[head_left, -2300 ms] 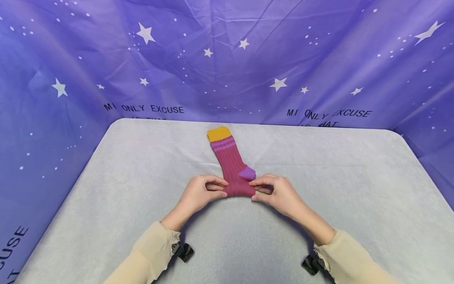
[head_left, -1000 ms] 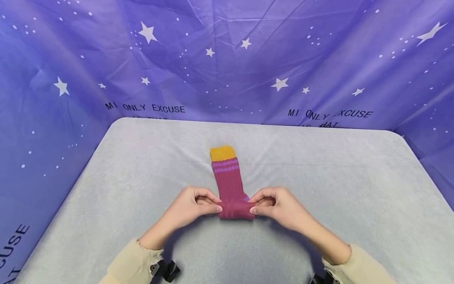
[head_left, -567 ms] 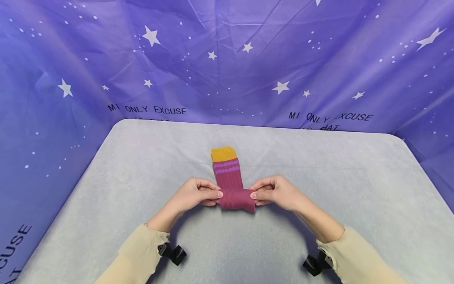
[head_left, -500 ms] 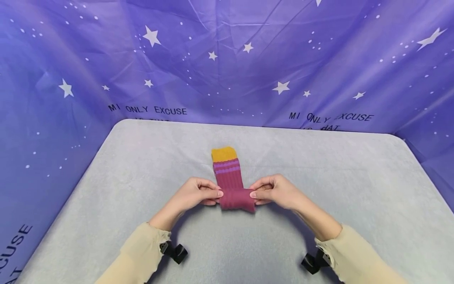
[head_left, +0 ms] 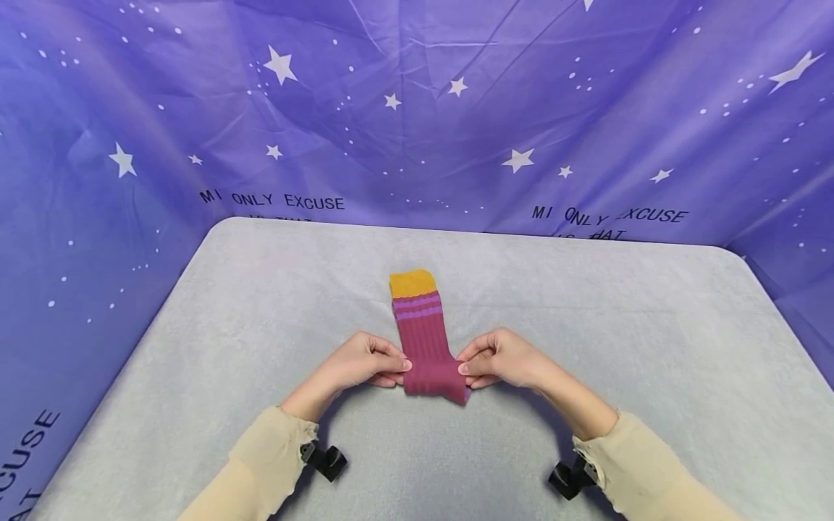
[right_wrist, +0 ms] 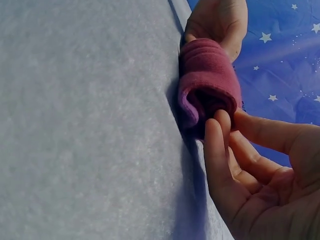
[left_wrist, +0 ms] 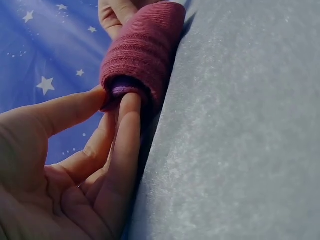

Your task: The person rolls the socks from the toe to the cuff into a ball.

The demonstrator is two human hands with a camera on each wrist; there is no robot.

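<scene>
A maroon sock (head_left: 422,333) with a mustard cuff and purple stripes lies on the grey table, cuff end pointing away from me. Its near end is folded over into a thick roll. At the roll's left end my left hand (head_left: 365,359) pinches the fabric between thumb and fingers. My right hand (head_left: 508,359) pinches the opposite end. From the left wrist, the rolled sock (left_wrist: 140,50) shows a purple layer inside its end, with a fingertip tucked in. The right wrist view shows the layered fold of the sock (right_wrist: 210,72), fingertips at its opening.
Grey cloth covers the table (head_left: 619,325). Behind it and at both sides hangs a purple curtain (head_left: 417,130) with white stars and lettering. A black wrist camera (head_left: 326,461) sits by the left sleeve, another black camera (head_left: 568,477) by the right.
The sock has been drawn towards me, its near end folded further, hiding the purple heel from above. Over the last half second, both hands and the roll have dipped slightly nearer to me.
</scene>
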